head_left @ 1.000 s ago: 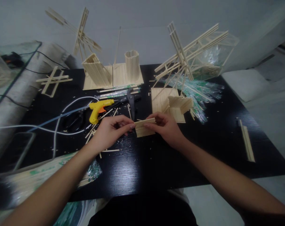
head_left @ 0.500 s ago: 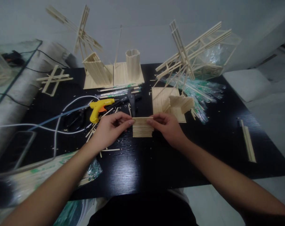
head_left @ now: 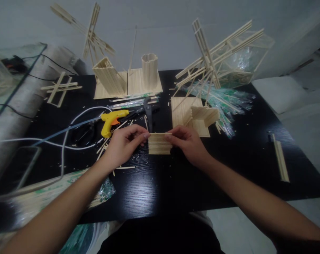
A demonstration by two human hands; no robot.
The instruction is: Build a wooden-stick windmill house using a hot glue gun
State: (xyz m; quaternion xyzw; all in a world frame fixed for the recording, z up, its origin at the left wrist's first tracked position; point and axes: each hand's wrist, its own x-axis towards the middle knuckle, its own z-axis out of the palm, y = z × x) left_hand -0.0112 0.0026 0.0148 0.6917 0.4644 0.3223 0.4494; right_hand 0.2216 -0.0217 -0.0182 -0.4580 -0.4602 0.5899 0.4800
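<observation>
Between my hands is a small panel of wooden sticks (head_left: 160,145), its sticks lying side by side across it. My left hand (head_left: 128,143) pinches the panel's upper left corner between thumb and fingers. At the upper right corner my right hand (head_left: 185,143) grips it the same way. A yellow glue gun (head_left: 110,121) lies left of the panel, just beyond my left hand. Black-handled cutters (head_left: 148,114) rest behind the panel. Past my right hand stands a stick base (head_left: 181,109) carrying a low, partly walled stick box (head_left: 203,118).
Stick windmill models (head_left: 107,76) and a round stick tower (head_left: 150,72) stand at the back of the black table (head_left: 202,190). Plastic-wrapped sticks (head_left: 223,100) lie at the back right. A white cable (head_left: 63,151) loops on the left. Loose sticks (head_left: 281,160) lie far right.
Both hands keep their hold on the panel, which has hardly moved. The view has shifted slightly; nothing was let go or picked up.
</observation>
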